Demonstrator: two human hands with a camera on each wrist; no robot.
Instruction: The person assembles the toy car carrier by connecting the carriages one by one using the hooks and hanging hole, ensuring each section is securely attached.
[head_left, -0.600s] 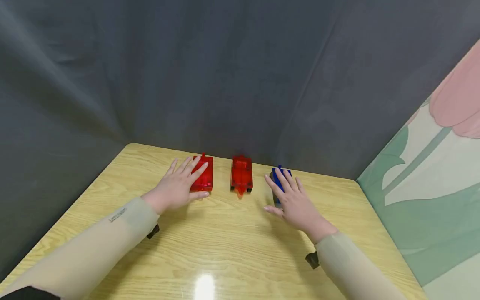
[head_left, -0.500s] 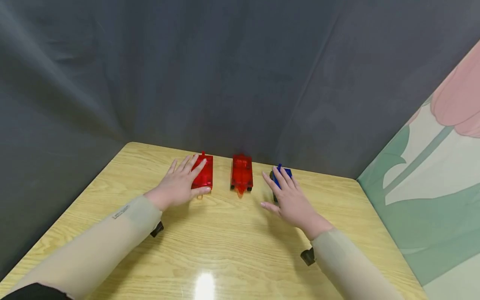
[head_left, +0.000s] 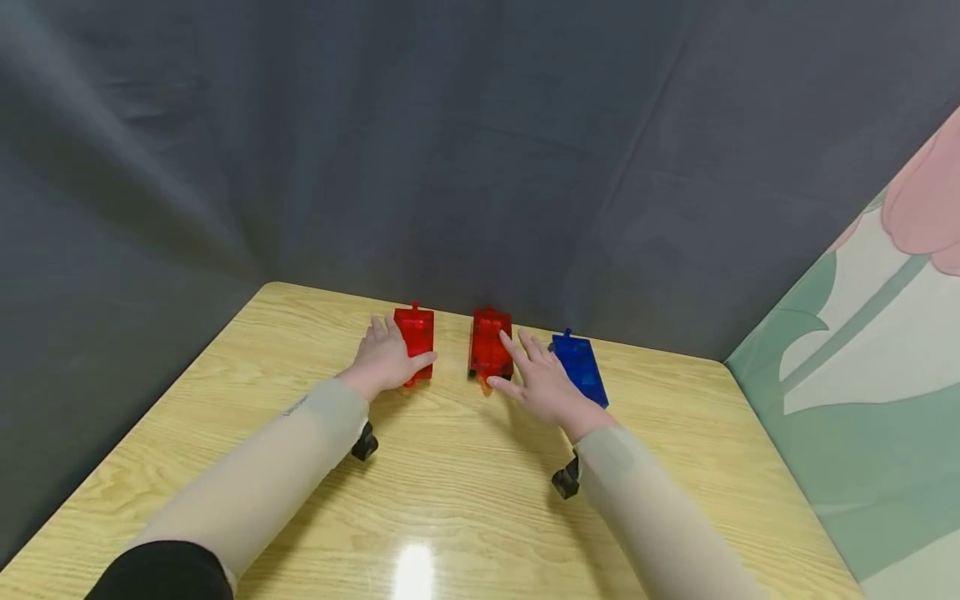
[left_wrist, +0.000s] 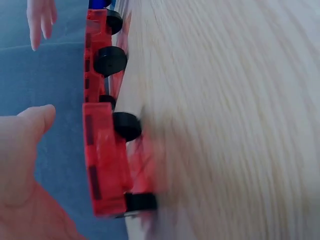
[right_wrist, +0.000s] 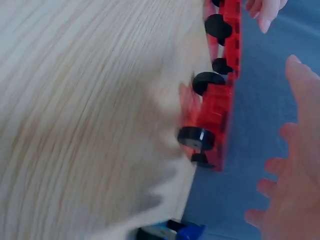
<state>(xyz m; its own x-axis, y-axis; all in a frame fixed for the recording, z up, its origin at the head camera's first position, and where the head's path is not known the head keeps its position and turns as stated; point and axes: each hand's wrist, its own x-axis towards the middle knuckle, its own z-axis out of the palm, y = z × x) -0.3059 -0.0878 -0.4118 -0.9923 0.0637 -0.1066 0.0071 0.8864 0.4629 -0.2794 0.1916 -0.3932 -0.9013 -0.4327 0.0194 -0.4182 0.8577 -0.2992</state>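
Two red see-through toy wagons with black wheels stand at the far edge of the table, the left red wagon [head_left: 422, 333] and the middle red wagon [head_left: 489, 340]. To their right sits a blue toy wagon [head_left: 581, 371]. My left hand [head_left: 381, 362] is spread over the left red wagon's left side, thumb across its near end; in the left wrist view the thumb [left_wrist: 37, 120] shows apart from the wagon. Between the middle red and blue wagons hovers my right hand [head_left: 546, 387], fingers extended, fingertips overlapping the middle one. Neither hand grips anything.
The wagons rest on a light wooden table [head_left: 465, 483]. Behind it hangs a dark grey curtain [head_left: 465, 167], close to the wagons. A flower-patterned cloth [head_left: 862, 400] borders the right side. Small black cameras sit under both wrists.
The right hand has moved left from over the blue wagon to beside the middle red one, uncovering the blue. The left hand has shifted slightly right, its fingers less spread.
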